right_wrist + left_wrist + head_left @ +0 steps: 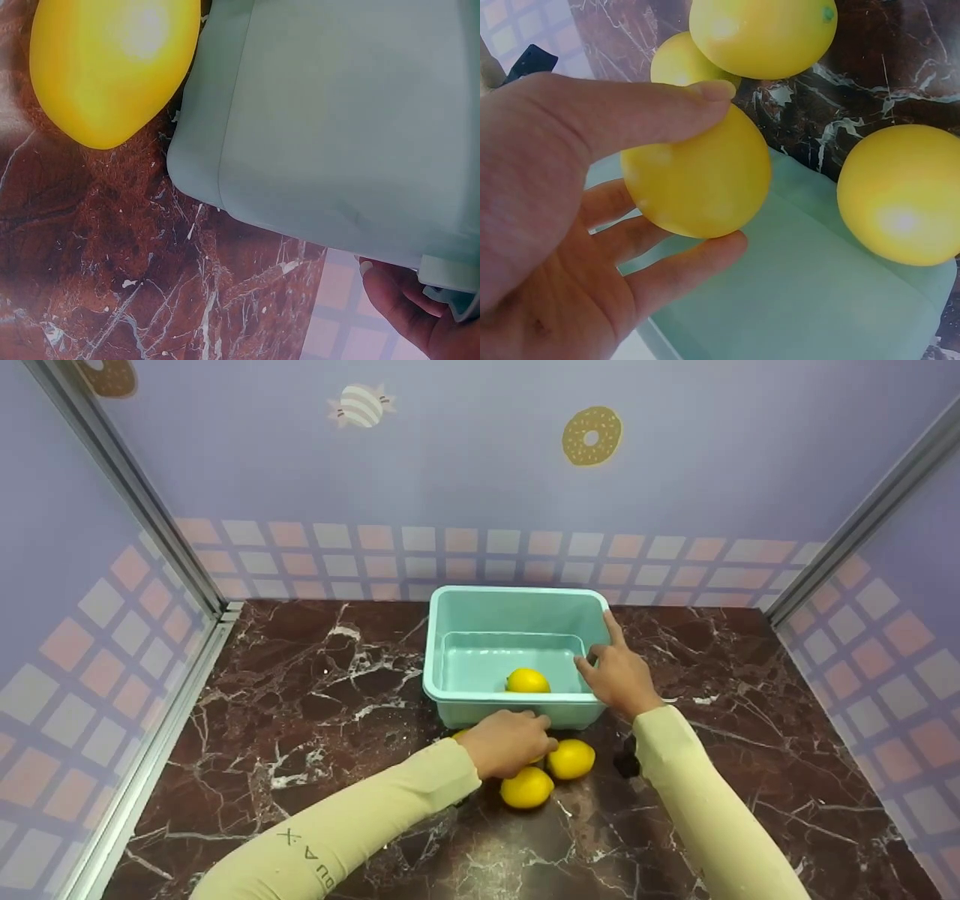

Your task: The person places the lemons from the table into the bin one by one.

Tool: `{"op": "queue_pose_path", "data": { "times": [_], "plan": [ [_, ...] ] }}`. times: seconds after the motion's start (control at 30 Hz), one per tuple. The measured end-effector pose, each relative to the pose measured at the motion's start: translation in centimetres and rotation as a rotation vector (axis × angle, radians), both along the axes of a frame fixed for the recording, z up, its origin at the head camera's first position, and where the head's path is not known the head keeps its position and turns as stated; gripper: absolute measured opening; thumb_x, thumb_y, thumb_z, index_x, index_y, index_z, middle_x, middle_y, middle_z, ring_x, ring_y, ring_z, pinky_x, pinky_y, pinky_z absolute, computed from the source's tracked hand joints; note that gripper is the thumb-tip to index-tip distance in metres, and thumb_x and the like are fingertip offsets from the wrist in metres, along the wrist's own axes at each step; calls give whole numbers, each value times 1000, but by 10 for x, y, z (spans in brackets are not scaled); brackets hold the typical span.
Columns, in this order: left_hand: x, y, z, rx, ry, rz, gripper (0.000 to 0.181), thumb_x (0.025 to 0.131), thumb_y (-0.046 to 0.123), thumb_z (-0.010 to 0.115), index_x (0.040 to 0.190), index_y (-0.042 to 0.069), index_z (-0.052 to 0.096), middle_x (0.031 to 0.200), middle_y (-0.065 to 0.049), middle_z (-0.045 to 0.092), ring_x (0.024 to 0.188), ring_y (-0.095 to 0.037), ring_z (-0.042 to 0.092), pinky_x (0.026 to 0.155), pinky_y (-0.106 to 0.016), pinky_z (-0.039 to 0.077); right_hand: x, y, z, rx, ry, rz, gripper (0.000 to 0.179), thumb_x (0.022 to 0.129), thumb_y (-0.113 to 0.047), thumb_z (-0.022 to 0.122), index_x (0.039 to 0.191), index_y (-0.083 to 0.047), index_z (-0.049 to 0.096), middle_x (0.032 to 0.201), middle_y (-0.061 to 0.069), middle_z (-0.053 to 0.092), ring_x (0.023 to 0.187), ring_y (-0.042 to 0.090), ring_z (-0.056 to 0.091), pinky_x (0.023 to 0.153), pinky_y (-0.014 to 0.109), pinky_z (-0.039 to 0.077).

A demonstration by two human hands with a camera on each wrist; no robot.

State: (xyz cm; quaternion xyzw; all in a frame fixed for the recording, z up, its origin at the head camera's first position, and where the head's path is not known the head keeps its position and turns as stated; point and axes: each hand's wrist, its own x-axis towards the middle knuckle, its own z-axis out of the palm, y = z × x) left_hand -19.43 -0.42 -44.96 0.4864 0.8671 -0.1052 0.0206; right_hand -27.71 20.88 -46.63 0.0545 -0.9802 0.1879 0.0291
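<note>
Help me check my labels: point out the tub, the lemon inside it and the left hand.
Tub (517, 613), head view: inner far wall.
Lemon inside (529, 680), head view: visible middle.
Left hand (507, 742), head view: its back.

Both sleeves (352, 823) are pale yellow, and dark letters (309, 853) mark the left one.
</note>
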Motion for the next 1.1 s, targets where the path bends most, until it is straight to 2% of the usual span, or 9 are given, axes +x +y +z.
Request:
{"op": "queue_pose_path", "data": {
  "times": [0.67,0.97,1.1],
  "plan": [
    [2,2,12,-25,24,-14,31,88,19,68,119,26,66,106,-1,62,91,-17,63,74,-32,57,-1,-1,0,8,-11,-14,41,95,-38,54,105,-1,69,164,9,9,84,36,64,80,51,50],
    [0,5,14,-31,28,-12,31,89,20,68,119,25,66,107,-1,62,92,-19,64,74,-32,57,1,0,1,2,-9,6,39,96,-38,53,103,-4,71,163,12,10,71,31,62,67,45,49],
    [1,5,15,-29,32,-19,29,91,19,66,119,25,66,106,-1,62,91,-19,64,73,-32,57,0,0,1,8,-12,2,40,96,-38,53,104,-3,70,163,11,10,75,32,63,70,47,50]
  ]
}}
